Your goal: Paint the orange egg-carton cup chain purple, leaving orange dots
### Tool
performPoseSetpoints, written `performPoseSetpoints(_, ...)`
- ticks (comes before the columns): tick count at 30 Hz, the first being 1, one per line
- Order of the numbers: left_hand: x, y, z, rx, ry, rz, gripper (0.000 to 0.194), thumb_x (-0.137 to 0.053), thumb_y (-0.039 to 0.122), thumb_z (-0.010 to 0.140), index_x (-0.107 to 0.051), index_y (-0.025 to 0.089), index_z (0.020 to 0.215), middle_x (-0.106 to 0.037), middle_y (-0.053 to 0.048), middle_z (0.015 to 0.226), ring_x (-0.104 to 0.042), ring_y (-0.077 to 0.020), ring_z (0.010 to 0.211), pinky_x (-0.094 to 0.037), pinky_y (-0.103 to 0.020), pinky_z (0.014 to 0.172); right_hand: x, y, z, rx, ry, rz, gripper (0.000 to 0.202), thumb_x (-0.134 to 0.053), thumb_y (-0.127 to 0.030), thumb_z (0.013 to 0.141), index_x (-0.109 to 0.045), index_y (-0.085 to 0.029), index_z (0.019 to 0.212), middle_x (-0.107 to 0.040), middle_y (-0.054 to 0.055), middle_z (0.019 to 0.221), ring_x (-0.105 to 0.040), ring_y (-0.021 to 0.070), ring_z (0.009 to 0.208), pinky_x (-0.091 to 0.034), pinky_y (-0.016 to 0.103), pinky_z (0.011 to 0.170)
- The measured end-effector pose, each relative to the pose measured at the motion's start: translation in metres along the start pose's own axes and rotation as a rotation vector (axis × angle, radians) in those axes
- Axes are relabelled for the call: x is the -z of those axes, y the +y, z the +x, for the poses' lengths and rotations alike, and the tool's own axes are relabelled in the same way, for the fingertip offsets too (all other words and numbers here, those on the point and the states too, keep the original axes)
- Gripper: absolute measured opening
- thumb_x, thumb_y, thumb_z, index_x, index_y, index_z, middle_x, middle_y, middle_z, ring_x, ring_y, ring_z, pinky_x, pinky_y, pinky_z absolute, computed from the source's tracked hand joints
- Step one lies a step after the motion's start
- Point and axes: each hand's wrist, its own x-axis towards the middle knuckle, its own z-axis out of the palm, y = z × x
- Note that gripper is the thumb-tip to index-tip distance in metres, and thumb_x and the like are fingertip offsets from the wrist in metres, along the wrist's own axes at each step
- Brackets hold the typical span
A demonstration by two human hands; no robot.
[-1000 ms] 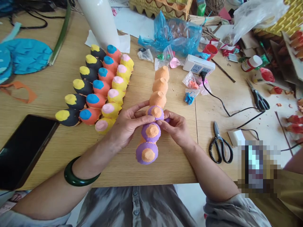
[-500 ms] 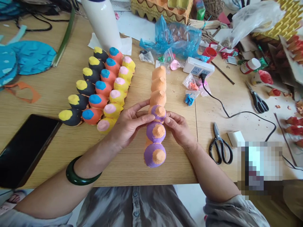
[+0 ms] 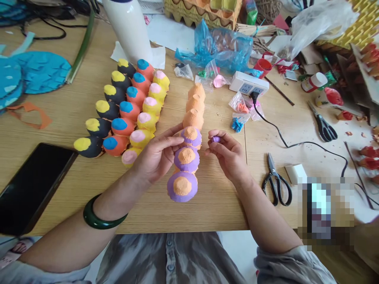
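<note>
My left hand [image 3: 158, 152] grips an egg-carton strip [image 3: 194, 118] by its left side, near the middle. The strip's far bumps are plain orange; the three nearest me are coated in purple clay [image 3: 191, 190] around orange tips. To the right, apart from the strip, my right hand [image 3: 227, 154] pinches a small lump of purple clay [image 3: 216, 139] between thumb and fingers. Beyond my left hand lie finished-looking carton strips in rows: black with yellow tips [image 3: 97, 127], orange-red with blue tips [image 3: 122, 125] and yellow with pink tips [image 3: 147, 120].
Black-handled scissors [image 3: 275, 183] lie right of my right hand, a white power strip [image 3: 248, 83] with a plugged cord behind. Small clay bags [image 3: 239, 104] sit nearby. A black phone [image 3: 34, 185] rests at left; a white bottle [image 3: 130, 33] and blue plastic bag [image 3: 219, 47] stand further back.
My right hand has come away from the strip, now showing a purple clay lump. The strip has shifted slightly left and turned its tips more upward in my left hand.
</note>
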Motion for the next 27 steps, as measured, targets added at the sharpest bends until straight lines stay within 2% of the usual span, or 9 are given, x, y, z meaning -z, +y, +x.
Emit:
performPoseSetpoints(2, 0.003, 0.0, 0.001, -0.002, 0.02, 0.023, 0.033, -0.079, 0.025, 0.086, -0.086, 0.033, 0.117, -0.086, -0.002, 0.117, -0.078, -0.0213, 0.107, -0.066, -0.028, 0.08, -0.001, 0.0, 0.0, 0.009, 0.001, 0.012, 0.04, -0.101, -0.04, 0.076, -0.079, -0.024, 0.106, -0.071, 0.0, 0.1, -0.063, 0.0138, 0.082, -0.069, 0.029, 0.074)
performPoseSetpoints(5, 0.01, -0.003, 0.004, -0.016, -0.007, 0.092, 0.035, -0.077, 0.03, 0.087, -0.085, 0.032, 0.12, -0.086, -0.005, 0.116, -0.078, -0.0262, 0.108, -0.066, -0.037, 0.083, -0.003, -0.001, -0.001, -0.006, 0.009, 0.028, 0.039, -0.098, -0.048, 0.083, -0.079, -0.022, 0.104, -0.072, 0.0, 0.094, -0.059, 0.0114, 0.072, -0.069, 0.029, 0.068)
performPoseSetpoints(8, 0.016, -0.006, 0.007, -0.02, -0.04, 0.2, 0.03, -0.073, 0.04, 0.088, -0.084, 0.033, 0.115, -0.084, -0.007, 0.11, -0.079, -0.0324, 0.105, -0.065, -0.047, 0.082, -0.005, -0.003, -0.002, -0.022, -0.006, 0.044, 0.037, -0.093, -0.054, 0.089, -0.079, -0.021, 0.099, -0.067, -0.002, 0.082, -0.05, 0.0095, 0.062, -0.066, 0.027, 0.06)
performPoseSetpoints(10, 0.018, -0.006, 0.008, -0.009, -0.047, 0.254, 0.03, -0.07, 0.045, 0.089, -0.083, 0.033, 0.112, -0.084, -0.008, 0.108, -0.078, -0.0324, 0.099, -0.065, -0.05, 0.081, -0.005, -0.004, -0.003, -0.053, -0.043, 0.059, 0.039, -0.091, -0.057, 0.091, -0.079, -0.021, 0.097, -0.062, -0.004, 0.075, -0.046, 0.0095, 0.059, -0.064, 0.026, 0.056)
performPoseSetpoints(15, 0.018, -0.01, 0.01, 0.02, -0.029, 0.233, 0.035, -0.071, 0.038, 0.087, -0.081, 0.03, 0.119, -0.084, -0.007, 0.112, -0.077, -0.0265, 0.093, -0.065, -0.042, 0.076, -0.007, -0.007, -0.002, -0.147, -0.144, 0.141, 0.045, -0.088, -0.063, 0.091, -0.077, -0.02, 0.097, -0.058, -0.004, 0.073, -0.046, 0.0104, 0.059, -0.062, 0.025, 0.052)
performPoseSetpoints(19, 0.018, -0.017, 0.012, 0.009, 0.045, 0.243, 0.035, -0.077, 0.033, 0.085, -0.078, 0.029, 0.12, -0.083, -0.004, 0.109, -0.078, -0.0268, 0.098, -0.066, -0.042, 0.083, -0.008, -0.008, -0.004, -0.151, -0.198, 0.146, 0.043, -0.096, -0.056, 0.087, -0.076, -0.021, 0.101, -0.056, -0.006, 0.075, -0.039, 0.0079, 0.056, -0.062, 0.025, 0.052)
performPoseSetpoints(22, 0.015, -0.019, 0.012, 0.008, 0.058, 0.262, 0.041, -0.078, 0.029, 0.084, -0.078, 0.029, 0.125, -0.082, -0.003, 0.109, -0.078, -0.0273, 0.103, -0.065, -0.042, 0.087, -0.008, -0.007, -0.006, -0.164, -0.229, 0.101, 0.046, -0.091, -0.063, 0.091, -0.072, -0.021, 0.095, -0.048, -0.009, 0.068, -0.033, 0.0073, 0.052, -0.057, 0.023, 0.045)
performPoseSetpoints(25, 0.011, -0.018, 0.011, -0.058, 0.059, 0.322, 0.04, -0.08, 0.028, 0.084, -0.078, 0.028, 0.124, -0.083, -0.004, 0.11, -0.078, -0.0291, 0.111, -0.064, -0.041, 0.091, -0.008, -0.006, -0.008, -0.165, -0.199, 0.035, 0.053, -0.082, -0.072, 0.096, -0.069, -0.021, 0.086, -0.04, -0.009, 0.061, -0.034, 0.0086, 0.05, -0.051, 0.022, 0.04)
performPoseSetpoints(27, 0.011, -0.017, 0.01, -0.122, 0.092, 0.401, 0.038, -0.081, 0.034, 0.086, -0.078, 0.028, 0.124, -0.083, -0.004, 0.111, -0.077, -0.0311, 0.117, -0.063, -0.042, 0.095, -0.009, -0.006, -0.009, -0.166, -0.194, 0.006, 0.054, -0.08, -0.072, 0.096, -0.069, -0.021, 0.084, -0.042, -0.008, 0.061, -0.038, 0.009, 0.05, -0.052, 0.023, 0.042)
